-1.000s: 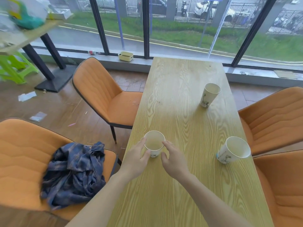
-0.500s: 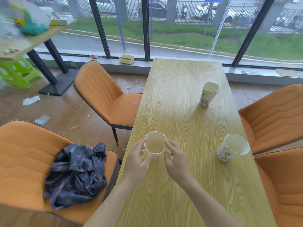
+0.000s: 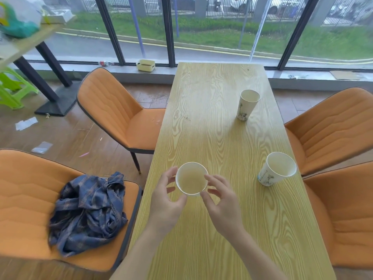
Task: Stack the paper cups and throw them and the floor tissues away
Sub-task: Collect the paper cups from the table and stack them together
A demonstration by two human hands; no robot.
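Observation:
Three white paper cups with printed drawings are on the long wooden table [image 3: 210,134]. The nearest cup [image 3: 191,178] is upright near the table's left edge. My left hand [image 3: 165,201] holds its left side and my right hand [image 3: 222,207] its right side, fingertips at the rim. A second cup [image 3: 277,171] stands to the right near the table edge. The third cup [image 3: 247,105] stands farther back. On the floor at left lie a white tissue [image 3: 26,123] and a smaller pale scrap [image 3: 42,147].
Orange chairs flank the table: one at near left [image 3: 24,188] with a crumpled blue plaid shirt [image 3: 88,211] on its seat, one at far left [image 3: 121,118], and two on the right [image 3: 333,126]. A second table's black base [image 3: 58,100] and a green stool [image 3: 14,91] stand at left.
Both hands have closed in around the nearest cup, and it looks larger and a little higher in view. The other two cups have not moved.

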